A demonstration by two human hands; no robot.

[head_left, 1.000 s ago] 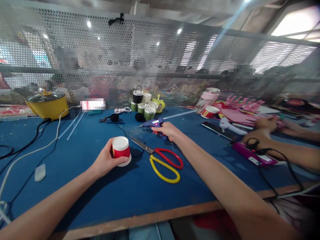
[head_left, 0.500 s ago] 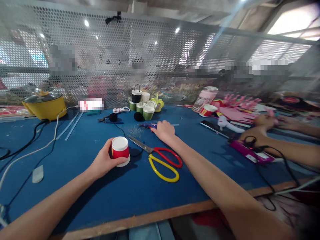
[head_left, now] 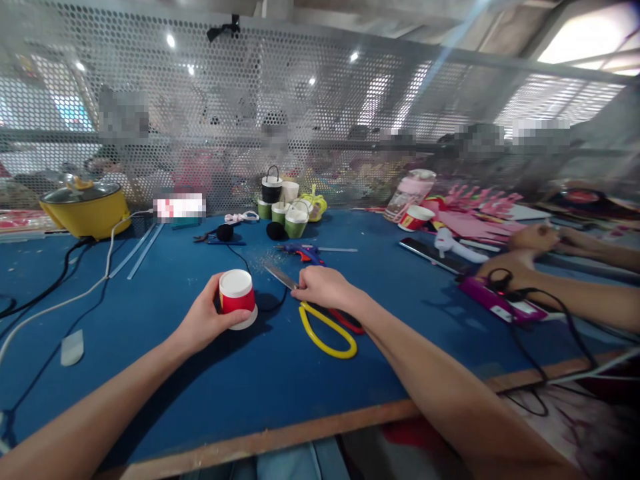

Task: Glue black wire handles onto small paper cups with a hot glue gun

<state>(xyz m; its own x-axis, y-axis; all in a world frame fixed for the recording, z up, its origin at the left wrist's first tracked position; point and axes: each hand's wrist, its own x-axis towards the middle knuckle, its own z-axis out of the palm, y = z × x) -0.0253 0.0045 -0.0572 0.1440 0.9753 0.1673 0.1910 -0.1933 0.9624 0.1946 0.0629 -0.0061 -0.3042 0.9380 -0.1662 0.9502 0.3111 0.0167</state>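
My left hand [head_left: 207, 319] is wrapped round a red paper cup [head_left: 238, 299] with a white end facing up, held at the blue table's surface. My right hand [head_left: 323, 287] is closed over the scissors [head_left: 327, 340] near their pivot. Their blade points away to the left, the yellow handle loop shows below my hand, and the red loop is partly hidden by my wrist. Just beyond my right hand lies a blue glue gun [head_left: 303, 251] with a clear glue stick [head_left: 343, 250] out of its back.
Small green and black buckets [head_left: 296, 223] stand at the back by the perforated screen. On the left is a yellow electric pot [head_left: 95, 213]. To the right are a phone [head_left: 433, 255], a purple power strip [head_left: 500, 300] and a co-worker's arms [head_left: 565, 287].
My right hand has come back from the glue gun, toward me, and closed on the scissors. The cup stays in my left hand, nearly unmoved.
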